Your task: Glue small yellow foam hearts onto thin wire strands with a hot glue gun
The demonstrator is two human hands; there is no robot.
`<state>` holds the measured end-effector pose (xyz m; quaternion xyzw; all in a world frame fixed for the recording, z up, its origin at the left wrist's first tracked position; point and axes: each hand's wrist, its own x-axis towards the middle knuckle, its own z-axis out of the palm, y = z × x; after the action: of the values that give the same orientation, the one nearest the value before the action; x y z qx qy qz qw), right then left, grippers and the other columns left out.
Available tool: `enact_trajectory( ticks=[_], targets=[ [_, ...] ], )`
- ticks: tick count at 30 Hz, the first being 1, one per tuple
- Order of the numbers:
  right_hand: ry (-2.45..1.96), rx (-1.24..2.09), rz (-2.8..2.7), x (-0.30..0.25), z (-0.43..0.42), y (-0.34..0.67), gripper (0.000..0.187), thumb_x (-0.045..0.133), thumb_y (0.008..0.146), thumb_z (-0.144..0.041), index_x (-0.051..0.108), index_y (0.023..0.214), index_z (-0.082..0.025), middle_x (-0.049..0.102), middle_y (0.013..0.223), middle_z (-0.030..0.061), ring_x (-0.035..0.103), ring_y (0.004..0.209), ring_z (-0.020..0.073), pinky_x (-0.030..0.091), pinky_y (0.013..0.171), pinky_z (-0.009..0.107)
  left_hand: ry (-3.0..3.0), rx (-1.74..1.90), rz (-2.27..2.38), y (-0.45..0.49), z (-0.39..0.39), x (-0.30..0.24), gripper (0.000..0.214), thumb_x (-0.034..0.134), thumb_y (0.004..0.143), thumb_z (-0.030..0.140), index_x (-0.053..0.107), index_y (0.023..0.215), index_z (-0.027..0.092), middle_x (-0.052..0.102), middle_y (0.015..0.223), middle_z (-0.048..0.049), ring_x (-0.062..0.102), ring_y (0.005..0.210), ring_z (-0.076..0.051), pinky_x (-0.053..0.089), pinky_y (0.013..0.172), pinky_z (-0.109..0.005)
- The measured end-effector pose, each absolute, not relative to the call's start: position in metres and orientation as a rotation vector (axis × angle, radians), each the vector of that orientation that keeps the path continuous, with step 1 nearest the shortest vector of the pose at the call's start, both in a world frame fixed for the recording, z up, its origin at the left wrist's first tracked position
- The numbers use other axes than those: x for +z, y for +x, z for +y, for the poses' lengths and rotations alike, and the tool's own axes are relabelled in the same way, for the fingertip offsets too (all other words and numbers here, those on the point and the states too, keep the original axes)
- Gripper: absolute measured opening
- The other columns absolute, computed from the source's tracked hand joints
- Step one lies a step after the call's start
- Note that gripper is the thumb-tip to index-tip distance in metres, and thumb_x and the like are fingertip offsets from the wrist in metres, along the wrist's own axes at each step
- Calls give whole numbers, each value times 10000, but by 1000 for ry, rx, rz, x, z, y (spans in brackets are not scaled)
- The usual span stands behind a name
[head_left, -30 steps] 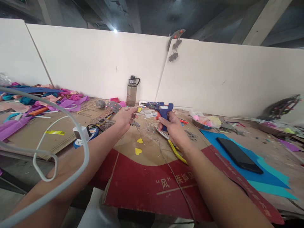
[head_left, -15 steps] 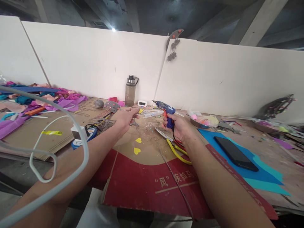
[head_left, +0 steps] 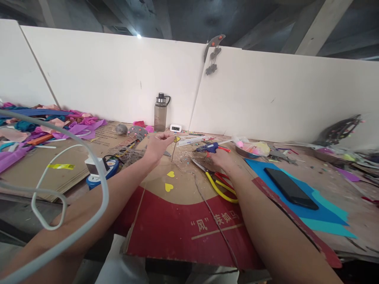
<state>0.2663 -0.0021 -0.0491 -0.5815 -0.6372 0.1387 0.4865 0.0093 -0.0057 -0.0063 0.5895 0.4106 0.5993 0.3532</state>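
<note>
My left hand [head_left: 157, 144] is raised over the cardboard, fingers pinched on a thin wire stem with a small yellow heart [head_left: 177, 139] at its top. My right hand [head_left: 221, 157] rests low on the table, its fingers on the handle of a blue glue gun [head_left: 209, 148] that lies on its side. Two more yellow hearts [head_left: 169, 180] lie on the cardboard sheet [head_left: 189, 221] between my arms. Yellow-handled pliers [head_left: 217, 182] lie by my right wrist.
A water bottle [head_left: 160, 112] and small clock [head_left: 175, 127] stand by the white partition. A phone [head_left: 290, 188] lies on blue felt [head_left: 322, 213] at right. Coloured scraps [head_left: 44, 126] pile at left. A white cable [head_left: 74, 189] loops in front.
My right hand has lowered the glue gun from upright near the heart down onto the table, where it lies on its side. My left hand stays raised with the stem.
</note>
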Motion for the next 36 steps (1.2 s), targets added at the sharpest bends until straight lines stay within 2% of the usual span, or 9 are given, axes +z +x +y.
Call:
enact_trajectory(
  ticks=[4,6,8,11,13,15,19,24,36],
  targets=[
    [-1485,175,-1405,-41,-5,257,162,641,678,-305,530,725,-196,624,839,158,581,928,324,425,824,518,1770,1658,1047,11,-13,-3,51,646,708,223,672,690,183,618,774,-17,500,669,-113,398,638,-231],
    [-1438,166,-1359,-34,-9,239,193,604,706,-327,515,794,-179,617,947,179,556,998,319,401,892,535,1899,1697,1037,12,-17,-1,27,647,710,182,672,709,190,619,834,-28,500,672,-110,401,632,-231],
    [-1345,247,-1377,-28,-17,212,202,523,772,-367,490,878,-199,624,957,111,588,928,236,447,877,453,1981,1715,1023,13,-20,0,60,651,700,146,676,720,197,617,878,-32,497,667,-102,398,620,-227],
    [-917,798,-1280,-20,-31,170,322,591,709,-312,406,961,-235,628,1022,43,615,919,165,470,880,376,2000,1720,1024,14,-24,2,79,663,686,133,679,725,199,619,898,-31,499,654,-95,403,623,-224],
    [-738,1060,-1247,-17,-41,151,385,615,686,-278,370,981,-249,631,952,1,628,831,138,481,857,357,1990,1727,1029,14,-24,1,53,655,699,152,671,728,193,625,892,-35,522,670,-101,416,636,-227],
    [-693,1147,-1235,-16,-47,142,410,625,680,-258,354,987,-260,609,847,-49,596,690,112,496,780,329,1960,1718,1034,14,-23,0,28,630,732,185,656,742,185,635,846,-34,548,676,-109,431,643,-233],
    [-856,830,-1324,-15,-48,145,317,629,709,-289,412,938,-255,468,664,-96,466,578,102,422,593,242,1800,1594,1014,15,-21,-2,75,609,763,246,615,764,172,633,660,-11,552,553,-106,433,543,-229],
    [-986,457,-1441,-15,-46,154,44,534,782,-239,523,811,-208,531,717,-25,479,665,127,394,648,266,1665,1504,894,21,-20,-3,116,632,750,265,586,746,159,662,640,-18,586,509,-102,476,525,-230],
    [-1079,342,-1426,-13,-50,156,127,527,820,-264,547,718,-190,566,687,-15,494,646,129,382,660,273,1531,1507,795,26,-20,-7,197,691,717,316,586,728,150,651,646,-12,677,628,-147,535,571,-248]
  ],
)
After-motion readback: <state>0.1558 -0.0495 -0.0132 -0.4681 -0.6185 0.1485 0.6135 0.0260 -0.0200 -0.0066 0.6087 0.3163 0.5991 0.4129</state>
